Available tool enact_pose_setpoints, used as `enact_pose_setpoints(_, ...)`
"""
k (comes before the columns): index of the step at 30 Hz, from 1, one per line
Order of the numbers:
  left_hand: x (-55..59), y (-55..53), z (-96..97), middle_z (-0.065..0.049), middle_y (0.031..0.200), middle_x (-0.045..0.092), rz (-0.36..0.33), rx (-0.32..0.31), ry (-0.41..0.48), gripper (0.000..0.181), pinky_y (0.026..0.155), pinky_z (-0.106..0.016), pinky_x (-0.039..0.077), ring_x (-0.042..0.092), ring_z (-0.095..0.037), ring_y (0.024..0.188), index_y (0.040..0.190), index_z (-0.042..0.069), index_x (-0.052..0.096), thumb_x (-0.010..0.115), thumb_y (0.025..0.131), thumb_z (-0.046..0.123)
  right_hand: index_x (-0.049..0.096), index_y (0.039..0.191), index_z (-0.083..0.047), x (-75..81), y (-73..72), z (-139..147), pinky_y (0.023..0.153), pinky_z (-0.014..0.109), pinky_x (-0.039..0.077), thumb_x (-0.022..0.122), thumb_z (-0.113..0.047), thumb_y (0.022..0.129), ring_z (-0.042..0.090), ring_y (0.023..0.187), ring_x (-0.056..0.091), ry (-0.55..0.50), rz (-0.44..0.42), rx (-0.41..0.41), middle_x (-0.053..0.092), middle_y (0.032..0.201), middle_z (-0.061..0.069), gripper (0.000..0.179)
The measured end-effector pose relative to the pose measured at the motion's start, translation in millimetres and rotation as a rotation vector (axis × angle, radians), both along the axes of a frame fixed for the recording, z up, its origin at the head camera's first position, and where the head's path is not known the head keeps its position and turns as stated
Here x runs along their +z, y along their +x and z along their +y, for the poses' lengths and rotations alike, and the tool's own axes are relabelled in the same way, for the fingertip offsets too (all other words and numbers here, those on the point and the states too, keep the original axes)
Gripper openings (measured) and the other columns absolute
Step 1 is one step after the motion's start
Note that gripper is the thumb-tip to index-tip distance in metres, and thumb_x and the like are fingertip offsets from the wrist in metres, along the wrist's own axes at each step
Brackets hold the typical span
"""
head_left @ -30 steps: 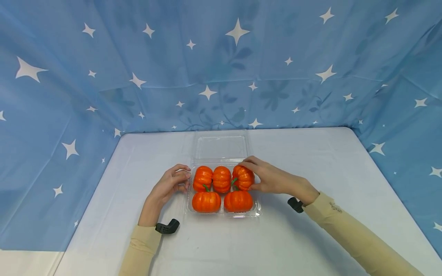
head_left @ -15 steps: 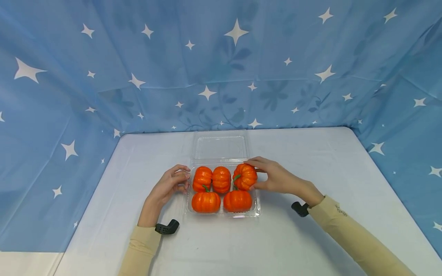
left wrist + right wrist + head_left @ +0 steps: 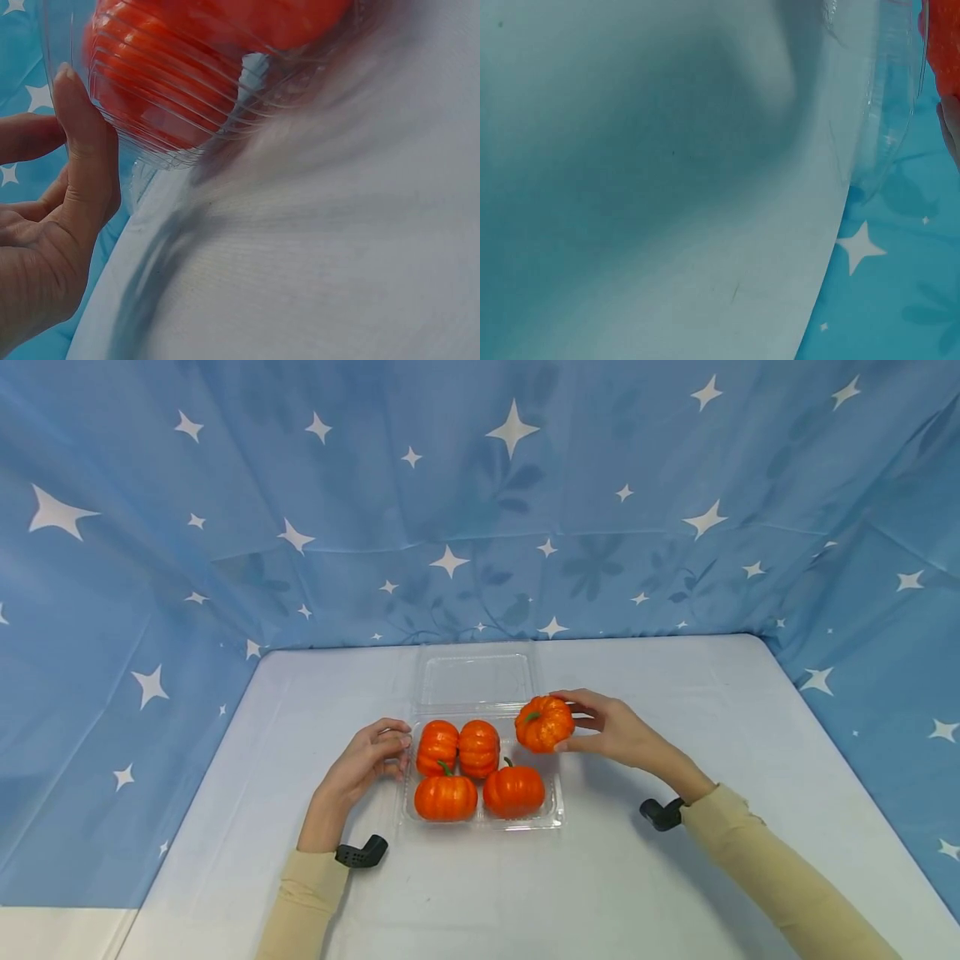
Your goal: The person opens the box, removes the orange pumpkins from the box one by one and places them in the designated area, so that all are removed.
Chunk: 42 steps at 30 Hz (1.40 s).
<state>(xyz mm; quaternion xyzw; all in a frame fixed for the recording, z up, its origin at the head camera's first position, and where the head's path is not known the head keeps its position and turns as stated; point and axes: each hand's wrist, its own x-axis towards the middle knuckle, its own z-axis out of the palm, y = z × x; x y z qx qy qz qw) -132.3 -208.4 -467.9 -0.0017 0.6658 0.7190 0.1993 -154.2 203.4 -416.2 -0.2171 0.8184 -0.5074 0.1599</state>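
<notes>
- Lower centre of frame: front pumpkins (image 3: 446,798) sit in the clear box (image 3: 553,810); best not brushed.
- Left of centre: left hand (image 3: 367,758), fingers loosely bent, one fingertip touching the box's wall; light steadying seems enough; squeezing could buckle the plastic.
- Right of centre: right hand (image 3: 611,731) pinches the held pumpkin (image 3: 543,724) between thumb and fingers, at the box's rear right corner; firm grip, clear of rim, advisable.
- Upper centre: lid (image 3: 476,681) lies open behind; keep knuckles off it.

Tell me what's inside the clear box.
The clear box holds four pumpkins, two at the back, two in front; the right hand holds a fifth at the box's back right. What lies directly under the four is covered.
</notes>
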Motion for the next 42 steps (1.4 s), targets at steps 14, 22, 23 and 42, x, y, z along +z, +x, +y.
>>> enact_pose_setpoints(14, -0.5, -0.7, -1.0, -0.001, 0.082, 0.063, 0.001, 0.002, 0.005, 0.030, 0.056, -0.025, 0.055, 0.059, -0.012, 0.064, 0.128, -0.006, 0.044, 0.055, 0.104, 0.007, 0.043, 0.155, -0.010, 2.6, -15.7, 27.9, 0.106, 0.047, 0.051, 0.080, -0.032, 0.091, 0.040, 0.139, 0.051, 0.076, -0.082, -0.148, 0.044, 0.158, 0.014, 0.078)
enact_pose_setpoints(22, 1.0, -0.9, 0.3, -0.001, 0.081, 0.063, -0.002, 0.001, 0.011, 0.033, 0.055, -0.024, 0.055, 0.059, -0.013, 0.063, 0.131, -0.008, 0.042, 0.055, 0.104, 0.007, 0.042, 0.155, -0.011, -11.1, -26.0, 43.8, 0.107, 0.053, 0.051, 0.078, -0.036, 0.092, 0.040, 0.140, 0.049, 0.120, -0.108, -0.202, 0.046, 0.156, 0.016, 0.077)
enact_pose_setpoints(23, 1.2, -0.8, 0.3, -0.001, 0.081, 0.063, -0.002, 0.001, 0.012, 0.033, 0.055, -0.024, 0.055, 0.059, -0.012, 0.063, 0.131, -0.008, 0.042, 0.055, 0.104, 0.007, 0.042, 0.156, -0.010, -12.6, -27.7, 45.2, 0.107, 0.053, 0.050, 0.078, -0.036, 0.092, 0.040, 0.140, 0.049, 0.135, -0.106, -0.204, 0.046, 0.156, 0.017, 0.077)
enact_pose_setpoints(42, -0.4, -0.2, -0.3, -0.001, 0.084, 0.063, -0.008, 0.004, 0.019, 0.030, 0.055, -0.024, 0.055, 0.059, -0.012, 0.063, 0.129, -0.005, 0.044, 0.055, 0.104, 0.006, 0.034, 0.158, -0.002, -28.0, -61.0, 49.3, 0.115, 0.058, 0.040, 0.071, -0.029, 0.097, 0.043, 0.142, 0.044, 0.235, -0.129, -0.297, 0.039, 0.160, 0.022, 0.076)
